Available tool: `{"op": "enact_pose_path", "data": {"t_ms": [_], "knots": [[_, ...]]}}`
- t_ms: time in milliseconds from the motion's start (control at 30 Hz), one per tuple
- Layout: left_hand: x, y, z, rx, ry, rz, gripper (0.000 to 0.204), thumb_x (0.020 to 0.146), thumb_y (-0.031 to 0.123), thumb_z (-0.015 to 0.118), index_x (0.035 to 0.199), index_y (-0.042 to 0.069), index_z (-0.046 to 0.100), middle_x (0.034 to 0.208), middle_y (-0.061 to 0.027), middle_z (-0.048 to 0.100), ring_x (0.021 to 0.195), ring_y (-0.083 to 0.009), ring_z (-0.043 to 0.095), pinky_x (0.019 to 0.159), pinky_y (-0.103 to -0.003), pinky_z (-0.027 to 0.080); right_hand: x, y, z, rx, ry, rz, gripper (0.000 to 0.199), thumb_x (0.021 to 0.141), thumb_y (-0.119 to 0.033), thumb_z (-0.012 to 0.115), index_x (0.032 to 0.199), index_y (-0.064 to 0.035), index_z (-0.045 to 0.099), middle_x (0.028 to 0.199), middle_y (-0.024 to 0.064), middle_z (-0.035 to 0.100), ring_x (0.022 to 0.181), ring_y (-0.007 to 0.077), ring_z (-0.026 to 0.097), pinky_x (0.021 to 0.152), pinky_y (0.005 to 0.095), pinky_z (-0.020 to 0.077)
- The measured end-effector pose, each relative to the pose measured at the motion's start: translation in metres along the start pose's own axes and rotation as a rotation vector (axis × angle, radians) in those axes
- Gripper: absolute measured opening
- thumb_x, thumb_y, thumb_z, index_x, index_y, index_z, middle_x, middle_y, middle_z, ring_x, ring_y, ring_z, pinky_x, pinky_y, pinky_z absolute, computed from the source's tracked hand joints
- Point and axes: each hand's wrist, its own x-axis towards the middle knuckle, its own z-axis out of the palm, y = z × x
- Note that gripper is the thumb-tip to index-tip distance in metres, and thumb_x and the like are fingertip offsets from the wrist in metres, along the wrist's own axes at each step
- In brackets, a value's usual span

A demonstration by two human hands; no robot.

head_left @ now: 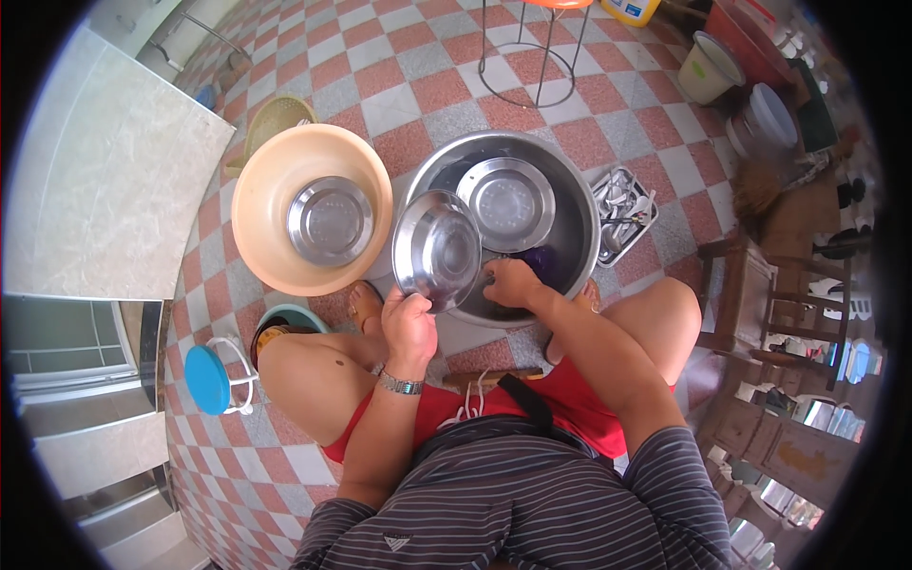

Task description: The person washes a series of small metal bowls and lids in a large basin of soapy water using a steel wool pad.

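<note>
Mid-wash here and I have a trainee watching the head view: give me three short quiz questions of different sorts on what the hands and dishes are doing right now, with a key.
1. True or false: the left hand holds a steel plate tilted on edge at the rim of the big steel basin.
2. Where is the right hand? A) on the orange stool B) down inside the steel basin C) in the cutlery basket
3. Fill in: the peach plastic basin holds one steel ____.

Key: 1 true; 2 B; 3 plate. A second plate lies flat in the steel basin. What the right hand grips cannot be made out.
</note>
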Motion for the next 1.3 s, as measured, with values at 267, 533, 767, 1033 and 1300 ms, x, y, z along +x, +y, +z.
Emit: {"op": "enact_pose_path", "data": {"t_ms": [267,533,767,1033,1300], "knots": [[0.003,-0.004,0.002,0.122,-0.056,0.06,0.038,0.074,-0.012,0.044,0.103,-0.003,0.065,0.097,-0.0056,0.067,0.086,-0.0143,0.062,0.083,-0.028,0.05,-0.006,-0.033,-0.077,0.6,0.434,0.196,0.041,0.08,-0.027,0.069,0.111,-0.0005,0.072,0.095,0.0196,0.074,0.09,0.0336,0.072,0.085,0.038,0.0544],[-0.007,-0.023,0.011,0.309,-0.253,-0.02,0.05,0.074,-0.013,0.043,0.118,-0.001,0.066,0.105,-0.0063,0.07,0.095,-0.0154,0.066,0.086,-0.029,0.052,-0.031,-0.098,-0.085,0.634,0.692,-0.163,0.041,0.087,-0.023,0.076,0.117,0.0006,0.065,0.102,0.016,0.07,0.091,0.0267,0.068,0.085,0.0356,0.0543],[-0.006,-0.03,-0.001,0.174,-0.276,-0.111,0.052,0.072,-0.014,0.044,0.119,-0.002,0.064,0.109,-0.009,0.069,0.099,-0.0203,0.066,0.091,-0.033,0.053,-0.021,-0.091,-0.076,0.407,0.748,-0.278,0.038,0.084,-0.025,0.076,0.11,0.0007,0.069,0.103,0.0243,0.07,0.096,0.0415,0.066,0.087,0.0458,0.0542],[-0.005,-0.035,-0.004,0.204,-0.25,-0.11,0.049,0.07,-0.014,0.044,0.114,-0.006,0.064,0.108,-0.0109,0.07,0.097,-0.0202,0.067,0.091,-0.032,0.052,-0.028,-0.106,-0.071,0.177,0.817,-0.444,0.034,0.077,-0.022,0.081,0.101,-0.0039,0.066,0.092,0.0184,0.066,0.088,0.0392,0.064,0.079,0.0461,0.0537],[0.002,-0.039,-0.016,0.228,-0.26,-0.13,0.046,0.07,-0.015,0.045,0.11,-0.005,0.065,0.104,-0.0116,0.07,0.093,-0.0199,0.066,0.086,-0.03,0.052,-0.022,-0.101,-0.066,0.147,0.83,-0.447,0.032,0.074,-0.021,0.08,0.096,-0.0049,0.062,0.086,0.0155,0.064,0.083,0.0366,0.061,0.076,0.0469,0.0512]]}}
